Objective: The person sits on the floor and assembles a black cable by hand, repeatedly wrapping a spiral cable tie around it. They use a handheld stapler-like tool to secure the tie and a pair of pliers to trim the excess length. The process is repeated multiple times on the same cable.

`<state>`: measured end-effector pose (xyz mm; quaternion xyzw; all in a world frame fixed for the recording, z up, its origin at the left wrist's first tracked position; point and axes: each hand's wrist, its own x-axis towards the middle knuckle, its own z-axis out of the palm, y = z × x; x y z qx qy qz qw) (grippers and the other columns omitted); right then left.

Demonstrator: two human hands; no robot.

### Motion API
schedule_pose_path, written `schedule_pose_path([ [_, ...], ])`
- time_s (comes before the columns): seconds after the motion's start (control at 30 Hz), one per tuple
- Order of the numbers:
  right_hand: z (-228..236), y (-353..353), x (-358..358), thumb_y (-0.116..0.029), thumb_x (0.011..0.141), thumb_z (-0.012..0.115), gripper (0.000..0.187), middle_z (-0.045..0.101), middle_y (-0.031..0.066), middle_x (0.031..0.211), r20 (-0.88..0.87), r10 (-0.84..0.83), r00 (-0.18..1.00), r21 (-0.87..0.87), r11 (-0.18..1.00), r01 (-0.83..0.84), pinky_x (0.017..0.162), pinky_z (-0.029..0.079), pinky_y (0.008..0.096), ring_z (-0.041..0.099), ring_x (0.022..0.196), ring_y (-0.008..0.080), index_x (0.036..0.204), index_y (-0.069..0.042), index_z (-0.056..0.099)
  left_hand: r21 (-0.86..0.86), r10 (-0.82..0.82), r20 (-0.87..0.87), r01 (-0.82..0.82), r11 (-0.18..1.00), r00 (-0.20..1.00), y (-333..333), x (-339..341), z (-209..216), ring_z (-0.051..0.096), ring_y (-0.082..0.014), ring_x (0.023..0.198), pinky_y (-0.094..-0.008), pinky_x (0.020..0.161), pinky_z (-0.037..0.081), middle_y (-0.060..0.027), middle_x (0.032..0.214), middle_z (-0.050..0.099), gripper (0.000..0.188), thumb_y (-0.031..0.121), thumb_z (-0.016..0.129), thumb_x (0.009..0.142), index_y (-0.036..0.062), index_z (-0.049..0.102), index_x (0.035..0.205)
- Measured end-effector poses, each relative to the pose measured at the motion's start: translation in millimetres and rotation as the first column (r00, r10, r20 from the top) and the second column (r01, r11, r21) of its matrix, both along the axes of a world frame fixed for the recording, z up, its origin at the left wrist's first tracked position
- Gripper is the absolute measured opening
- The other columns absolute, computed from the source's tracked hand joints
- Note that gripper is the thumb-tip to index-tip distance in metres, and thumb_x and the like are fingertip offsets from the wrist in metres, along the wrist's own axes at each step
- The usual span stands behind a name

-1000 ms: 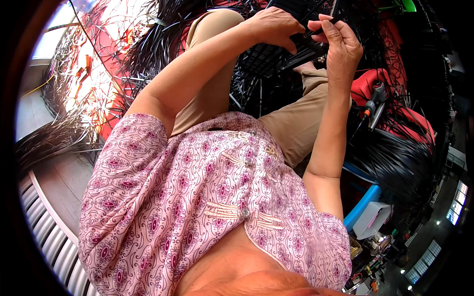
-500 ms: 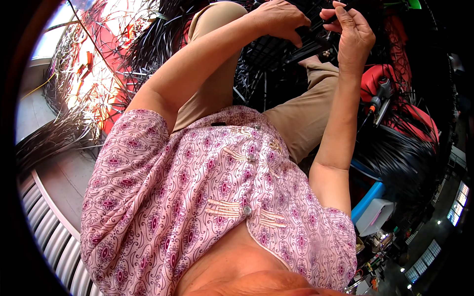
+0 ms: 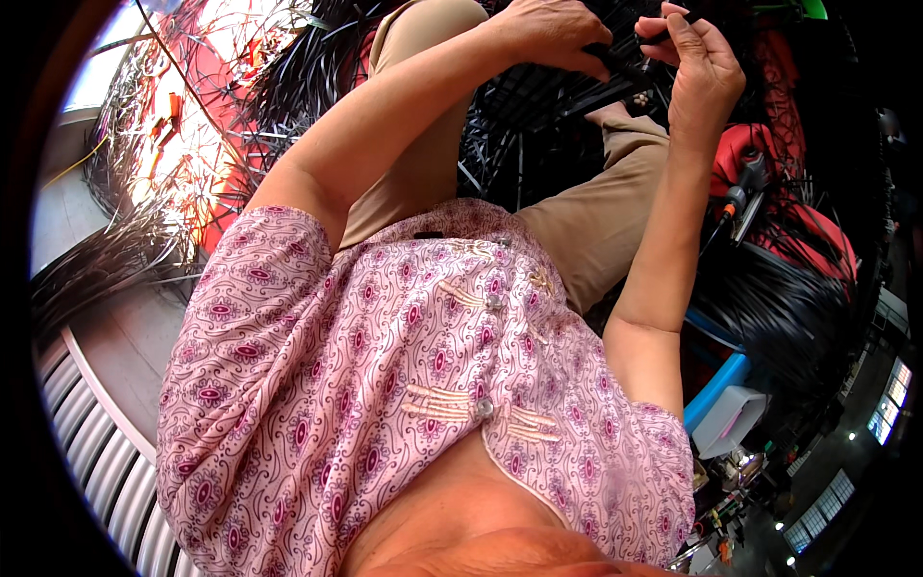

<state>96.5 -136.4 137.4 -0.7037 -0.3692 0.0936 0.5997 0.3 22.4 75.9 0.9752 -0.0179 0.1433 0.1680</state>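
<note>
The place looked like a workshop in a large, dim hall: bundles of loose black strips [image 3: 106,264] lay heaped around a red surface [image 3: 221,72], with a grey corded tool [image 3: 750,181] nearby; paned windows [image 3: 819,512] shone beyond.

Black latticework [image 3: 519,104] partly behind the left hand [image 3: 558,37], dark strip [image 3: 656,39] in the right hand [image 3: 699,60] indistinct

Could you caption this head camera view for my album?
Left hand near a black latticed piece, right hand pinching something dark, loose black strips nearby.
</note>
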Motion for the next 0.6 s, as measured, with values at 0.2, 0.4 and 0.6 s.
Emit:
schedule_pose_path([
  [0.2, 0.5, 5.9, -1.2, -0.018, 0.101, 0.061, 0.021, 0.074, 0.0067, 0.082, 0.018, 0.044, 0.999, 0.051, 0.998, -0.044, 0.060, 0.052, 0.0209, 0.067, 0.069, 0.0091, 0.101, 0.000, 0.073, 0.005, 0.021, -0.022, -0.021, 1.000, 1.000, 0.5, 0.2, -0.1, 0.067, -0.0339, 0.069, -0.0467, 0.064, 0.050, -0.0143, 0.068, 0.065, 0.047, 0.053, 0.074, 0.080, 0.0066, 0.068, 0.077],
  [0.4, 1.8, 4.0, -10.7, -0.018, 0.102, 0.061, 0.021, 0.074, 0.0062, 0.082, 0.033, 0.057, 0.998, 0.022, 0.998, -0.058, 0.061, 0.052, 0.0212, 0.067, 0.070, 0.0085, 0.100, 0.000, 0.073, -0.024, 0.020, 0.017, -0.020, 1.000, 1.000, -0.3, -1.7, -0.6, 0.067, -0.0341, 0.068, -0.0467, 0.064, 0.050, -0.0141, 0.068, 0.066, 0.048, 0.054, 0.072, 0.081, 0.0061, 0.068, 0.076],
  [0.6, -1.1, 16.3, -0.4, -0.019, 0.102, 0.061, 0.023, 0.073, 0.0046, 0.078, 0.020, 0.022, 1.000, 0.047, 0.999, -0.023, 0.059, 0.050, 0.0205, 0.065, 0.066, 0.0078, 0.093, -0.001, 0.072, -0.004, 0.040, -0.041, -0.040, 0.999, 0.998, 0.4, -3.6, -0.8, 0.068, -0.0340, 0.069, -0.0468, 0.064, 0.050, -0.0139, 0.069, 0.066, 0.048, 0.054, 0.071, 0.083, 0.0062, 0.069, 0.079],
])
